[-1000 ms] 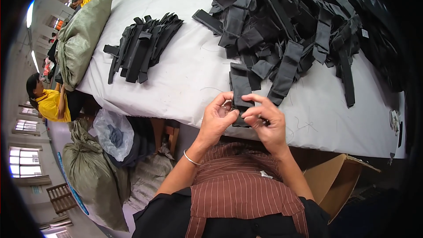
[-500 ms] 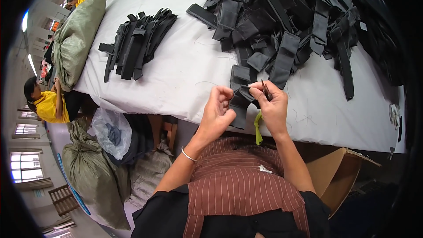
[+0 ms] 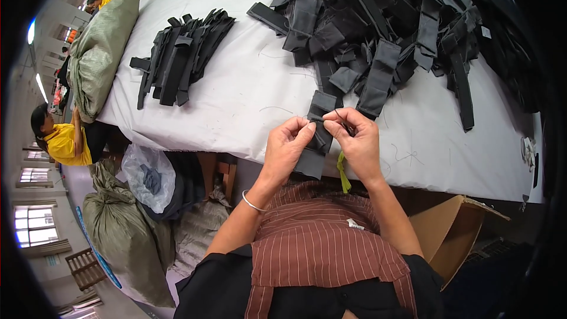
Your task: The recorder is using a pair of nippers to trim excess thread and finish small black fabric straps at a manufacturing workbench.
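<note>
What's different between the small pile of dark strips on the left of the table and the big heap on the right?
The small pile takes up a compact patch, while the big heap spreads far wider. Strips in the small pile mostly lie side by side, pointing roughly one way; those in the big heap are jumbled at many angles. Both are dark cloth strips lying on the white-covered table.

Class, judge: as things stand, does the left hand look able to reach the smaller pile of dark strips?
Probably yes: mostly open white covering lies between the left hand and the smaller pile, though that hand's fingers seem to pinch a dark strip.
</note>
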A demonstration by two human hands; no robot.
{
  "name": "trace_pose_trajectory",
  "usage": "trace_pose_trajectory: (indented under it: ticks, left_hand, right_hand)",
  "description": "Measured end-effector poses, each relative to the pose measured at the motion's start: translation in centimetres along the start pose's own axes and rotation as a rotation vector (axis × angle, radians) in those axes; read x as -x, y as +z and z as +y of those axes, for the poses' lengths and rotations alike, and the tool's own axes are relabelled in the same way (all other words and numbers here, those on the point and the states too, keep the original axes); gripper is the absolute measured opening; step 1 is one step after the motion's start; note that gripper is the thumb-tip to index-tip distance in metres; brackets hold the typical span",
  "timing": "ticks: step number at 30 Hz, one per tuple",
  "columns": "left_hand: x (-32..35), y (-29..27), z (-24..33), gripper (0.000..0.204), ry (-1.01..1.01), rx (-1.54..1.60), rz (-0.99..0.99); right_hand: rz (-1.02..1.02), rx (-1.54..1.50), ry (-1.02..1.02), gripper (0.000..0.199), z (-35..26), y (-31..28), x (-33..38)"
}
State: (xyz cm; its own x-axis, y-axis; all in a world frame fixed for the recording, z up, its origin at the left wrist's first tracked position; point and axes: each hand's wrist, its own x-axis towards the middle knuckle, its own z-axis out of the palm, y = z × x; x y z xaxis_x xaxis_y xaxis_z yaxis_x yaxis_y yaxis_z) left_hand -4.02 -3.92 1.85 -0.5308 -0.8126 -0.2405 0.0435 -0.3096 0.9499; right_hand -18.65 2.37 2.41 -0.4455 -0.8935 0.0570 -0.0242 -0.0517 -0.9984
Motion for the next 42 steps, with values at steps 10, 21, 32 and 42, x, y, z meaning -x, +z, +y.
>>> trace_pose_trajectory:
  ticks: [10,21,32,42]
  left_hand:
    - [0.1,-0.3,1.3,0.018,-0.012,-0.138,0.04]
    - [0.2,-0.6,1.7,0.018,-0.028,-0.149,-0.018]
    - [0.5,-0.6,2.0,0.019,-0.052,-0.059,-0.067]
    - [0.5,-0.6,2.0,0.018,-0.035,-0.103,-0.08]
  right_hand:
    - [-0.098,0.716,-0.573,0.027,-2.7,-3.2,-1.2]
    - [-0.147,0.777,-0.661,0.024,-2.0,-3.4,-2.0]
    - [-0.072,0.313,-0.401,0.022,-1.3,-3.5,-1.3]
    - [-0.079,0.876,-0.803,0.021,-2.2,-3.4,-0.9]
